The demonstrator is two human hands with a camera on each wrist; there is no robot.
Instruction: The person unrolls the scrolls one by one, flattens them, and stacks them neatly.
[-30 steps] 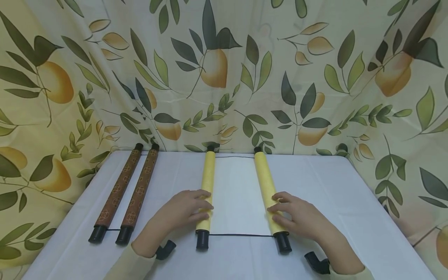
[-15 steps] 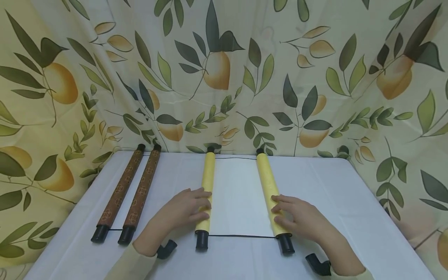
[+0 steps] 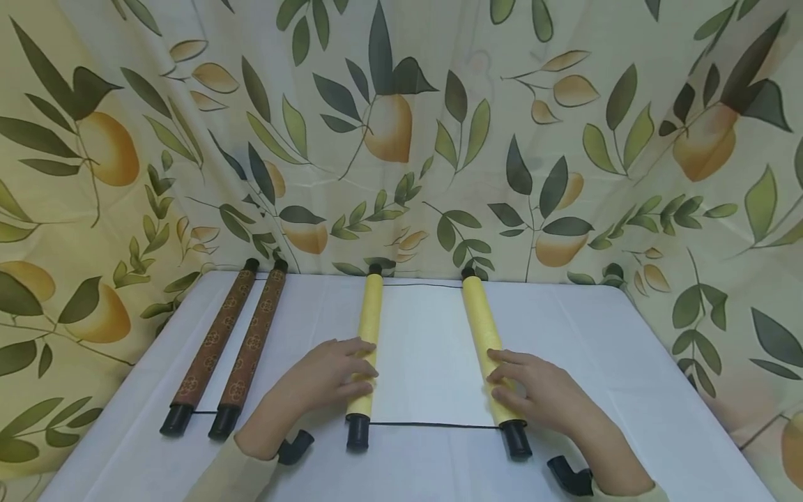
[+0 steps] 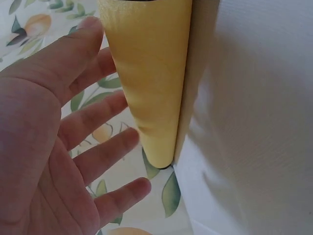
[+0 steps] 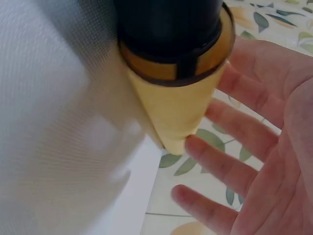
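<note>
A yellow scroll with black end knobs lies partly unrolled, its white sheet (image 3: pixel 426 348) spread between a left roll (image 3: pixel 371 307) and a right roll (image 3: pixel 479 314). A thin dark edge line runs along the near side of the sheet. My left hand (image 3: pixel 335 369) rests on the outer side of the left roll. In the left wrist view its spread fingers (image 4: pixel 110 152) reach the yellow surface. On the other side, my right hand (image 3: pixel 533 387) touches the right roll's outer side near its lower end, fingers (image 5: pixel 220 159) spread and only slightly bent.
To the left lies a brown patterned scroll, its two rolls (image 3: pixel 251 348) set close together. A white cloth covers the table (image 3: pixel 583 341). Behind it hangs a curtain (image 3: pixel 464 139) printed with fruit and leaves. Black curved pieces (image 3: pixel 569 475) show beside both wrists.
The two yellow rolls have moved slightly apart, the left one leftward and the right one rightward, so more white sheet shows between them. The hands stay against the rolls.
</note>
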